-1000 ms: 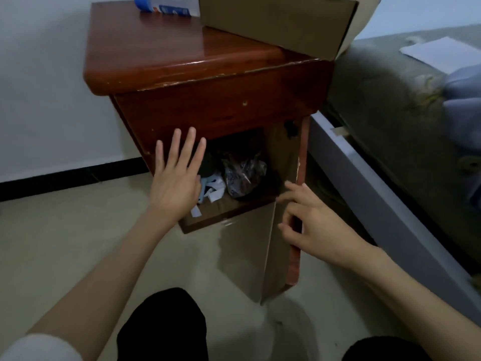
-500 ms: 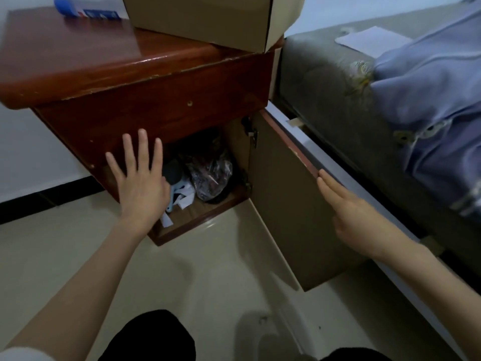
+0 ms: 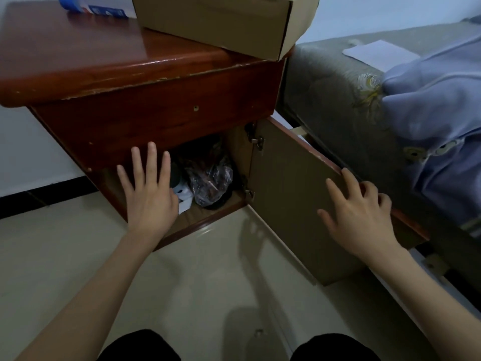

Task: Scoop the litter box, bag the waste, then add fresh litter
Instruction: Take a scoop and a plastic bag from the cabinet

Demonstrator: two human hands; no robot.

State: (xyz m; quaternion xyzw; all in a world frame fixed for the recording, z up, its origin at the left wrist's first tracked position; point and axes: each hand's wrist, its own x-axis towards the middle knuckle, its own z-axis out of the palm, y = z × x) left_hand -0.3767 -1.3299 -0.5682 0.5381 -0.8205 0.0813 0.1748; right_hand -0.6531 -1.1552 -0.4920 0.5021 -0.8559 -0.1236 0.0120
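My knees: I am crouched low on the floor (image 3: 208, 269). My dark trousers show at the very bottom.
My left hand (image 3: 151, 194): It is flat, with the fingers spread wide. It holds nothing. It is up in front of the hole of the little cabinet (image 3: 156, 126), by the left side of the opening.
My right hand (image 3: 356, 212): It is open too, with the fingers a bit bent. It rests on the inside of the cabinet door (image 3: 291, 178), near its top edge. It grips nothing.
The door: It swings out to my right, wide open, close to the bed (image 3: 338, 87).
Inside the cabinet: There is a crinkly see-through bag (image 3: 210, 178) with dark stuff in it. Beside it are some white and pale blue bits (image 3: 184, 196). I cannot tell what they are. The back is too dark to see.
On top: A cardboard box (image 3: 221, 22) sits on the wood. A blue and white thing (image 3: 91, 7) lies behind it.
The litter box: I cannot see it here. No scoop and no fresh litter show either.
My step: I think I am looking for my stuff, so the job has hardly begun.
Next move: I think my left hand must reach in and pick out what I need. It is dark and crowded, so I should go slow.
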